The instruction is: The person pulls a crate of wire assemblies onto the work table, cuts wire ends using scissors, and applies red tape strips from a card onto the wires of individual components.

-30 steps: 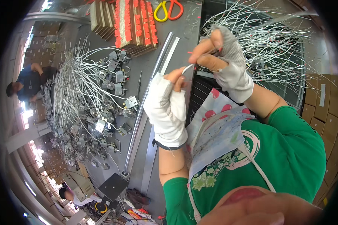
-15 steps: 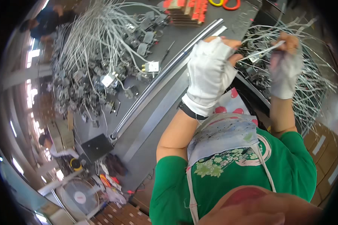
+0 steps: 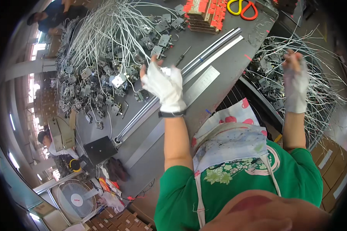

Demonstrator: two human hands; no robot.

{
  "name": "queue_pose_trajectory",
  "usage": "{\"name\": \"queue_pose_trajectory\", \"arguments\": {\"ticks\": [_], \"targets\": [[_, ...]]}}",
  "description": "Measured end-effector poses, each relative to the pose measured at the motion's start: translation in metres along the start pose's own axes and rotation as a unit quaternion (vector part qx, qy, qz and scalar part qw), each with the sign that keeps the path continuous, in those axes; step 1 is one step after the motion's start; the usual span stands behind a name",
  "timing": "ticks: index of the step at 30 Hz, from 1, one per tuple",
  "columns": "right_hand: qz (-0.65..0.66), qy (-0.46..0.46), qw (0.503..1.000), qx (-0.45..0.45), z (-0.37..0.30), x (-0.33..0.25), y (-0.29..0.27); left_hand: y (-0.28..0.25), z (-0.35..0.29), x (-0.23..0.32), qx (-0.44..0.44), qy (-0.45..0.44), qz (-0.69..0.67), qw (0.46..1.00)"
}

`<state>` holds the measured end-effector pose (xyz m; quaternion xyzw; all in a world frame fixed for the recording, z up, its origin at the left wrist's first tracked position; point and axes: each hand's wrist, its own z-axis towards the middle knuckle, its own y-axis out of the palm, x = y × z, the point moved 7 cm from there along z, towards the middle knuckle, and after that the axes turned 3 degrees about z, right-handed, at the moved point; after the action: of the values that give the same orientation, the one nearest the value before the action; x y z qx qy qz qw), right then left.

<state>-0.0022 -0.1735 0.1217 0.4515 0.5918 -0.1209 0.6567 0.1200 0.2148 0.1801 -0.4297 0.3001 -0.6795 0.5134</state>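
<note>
And here's the left hand, out over the left side of the shiny rail, fingers spread wide, thumb well apart, a bright metal unit showing in the gap! Touching it or just above? Can't tell. That spread looks suited to a blocky body. Right of the rail, the right hand hangs above a dark bin of wired units, fingers drawn in narrow; whether they pinch a wire, no telling.

Now for direction: the bright unit sits just left of the rail, glare and glove hiding which way it faces and where its long axis runs. The heap left of the rail reads easier: many boxes on the rail side, white wires streaming away from it, bunched, probably to limit tangling. In the bin, wires splay rightward, away from the rail.

Between heap and rail, a screwdriver lies almost parallel to the rail, tip toward its far end, likely parked for an easy grab. Beyond that end sit a red-marked stack and yellow and red looped handles, plausibly clear of both hands.
</note>
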Motion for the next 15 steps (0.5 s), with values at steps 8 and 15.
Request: {"name": "queue_pose_trajectory", "arguments": {"ticks": [8, 15], "targets": [[-0.106, 0.223, 0.882, -0.401, -0.117, 0.048, 0.167, -0.045, -0.119, 0.065, -0.198, -0.062, -0.607, 0.767], [-0.004, 0.182, 0.877, -0.444, -0.109, 0.021, 0.213, -0.057, -0.138, 0.034, -0.26, 0.143, -0.325, 0.898]]}}
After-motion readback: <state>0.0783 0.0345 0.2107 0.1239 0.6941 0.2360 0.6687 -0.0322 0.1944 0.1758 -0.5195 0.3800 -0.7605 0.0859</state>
